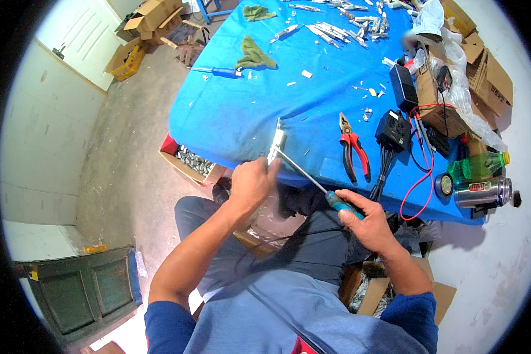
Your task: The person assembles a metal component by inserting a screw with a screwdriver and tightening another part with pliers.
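At the near edge of the blue-covered table, my left hand [252, 184] is closed around the lower end of a slim white-and-silver cylindrical part [279, 139]. The part stands up from my fingers, with a narrow tip pointing away from me. My right hand [366, 221] grips the teal handle of a screwdriver [304, 172]. Its long metal shaft slants up to the left, and the end meets the side of the part near my left fingers. Whether the blade sits inside the part cannot be made out. Right of the shaft lie red-handled pliers [354, 154].
Several similar silver parts [330, 34] lie at the table's far side. A blue-handled screwdriver [224, 72] and green cloths [253, 54] are at the left. Black adapters [393, 130], red wires, a thermos [484, 193] and a green bottle [478, 167] line the right side. A box of metal pieces [192, 162] stands below the left edge.
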Motion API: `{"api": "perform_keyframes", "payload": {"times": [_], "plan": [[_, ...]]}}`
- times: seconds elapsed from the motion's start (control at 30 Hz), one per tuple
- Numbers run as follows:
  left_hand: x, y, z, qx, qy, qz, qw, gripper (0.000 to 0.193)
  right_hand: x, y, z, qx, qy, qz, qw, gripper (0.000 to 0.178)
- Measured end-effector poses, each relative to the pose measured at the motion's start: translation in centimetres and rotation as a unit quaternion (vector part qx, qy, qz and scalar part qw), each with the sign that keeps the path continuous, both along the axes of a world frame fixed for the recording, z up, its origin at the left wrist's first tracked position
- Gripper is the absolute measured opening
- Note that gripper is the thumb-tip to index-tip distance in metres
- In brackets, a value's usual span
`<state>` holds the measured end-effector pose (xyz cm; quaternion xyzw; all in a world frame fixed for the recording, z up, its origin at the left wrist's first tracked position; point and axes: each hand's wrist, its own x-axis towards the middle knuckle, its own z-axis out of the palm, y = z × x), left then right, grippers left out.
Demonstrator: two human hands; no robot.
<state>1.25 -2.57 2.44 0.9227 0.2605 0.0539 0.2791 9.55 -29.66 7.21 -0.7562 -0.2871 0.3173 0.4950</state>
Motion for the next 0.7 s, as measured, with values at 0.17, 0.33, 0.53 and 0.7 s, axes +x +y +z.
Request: {"api": "perform_keyframes", "payload": {"times": [0.17,0.33,0.53,0.7], "plan": [[-0.1,0.0,-0.3,0.018,-0.017,-0.007,1.0,0.05,0.6,0.3,-0.5,0.037,0.227,-0.034,0.972,0.054],[0.1,-0.2,-0.9,0.028,-0.033,-0.006,0.999,0.048,-0.7,1.0,-1.8,-0.014,-0.144,0.049,0.988,0.046],[0.4,-0.4,-0.2,0.028,0.004,0.0,1.0,0.047,-1.2,1.9,-1.9,-0.033,-0.329,0.067,0.941,0.045],[0.8,-0.2,0.5,0.01,0.026,0.003,1.0,0.049,-1.6,1.8,-3.2,-0.067,-0.403,0.07,0.91,0.044]]}}
